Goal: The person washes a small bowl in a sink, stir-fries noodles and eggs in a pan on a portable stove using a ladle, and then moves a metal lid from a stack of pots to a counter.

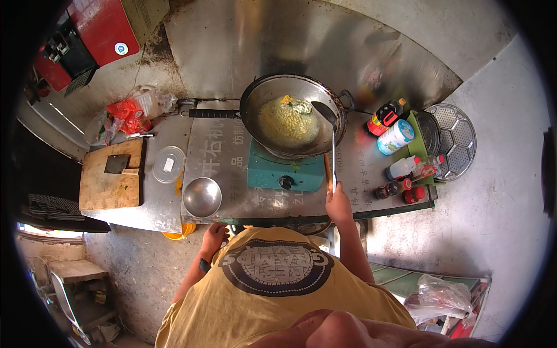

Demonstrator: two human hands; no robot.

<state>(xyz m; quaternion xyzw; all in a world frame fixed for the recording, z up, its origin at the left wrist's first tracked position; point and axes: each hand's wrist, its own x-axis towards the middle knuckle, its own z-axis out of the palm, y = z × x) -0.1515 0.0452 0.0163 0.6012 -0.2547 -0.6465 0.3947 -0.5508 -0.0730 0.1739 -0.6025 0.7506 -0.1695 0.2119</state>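
Observation:
My right hand (339, 204) grips the handle of a long ladle (333, 148), whose dark head rests against the right inner side of a wok (333, 95). Noodles in pale broth (289, 124) and a whitish and yellow clump, perhaps egg (298, 105), lie inside the wok. The wok sits on a teal gas stove (265, 172) with a black knob. My left hand (214, 237) hangs at the counter's front edge near my shirt, fingers loosely curled, with nothing visible in it. Beyond it stands a steel bowl (202, 197).
At the left, a cleaver (117, 164) lies on a wooden cutting board (95, 187), beside a clear round lid (169, 164). The wok's long handle (213, 114) points left. Sauce bottles (386, 115), a white-and-blue canister (396, 137) and a perforated steel tray (461, 143) stand at the right.

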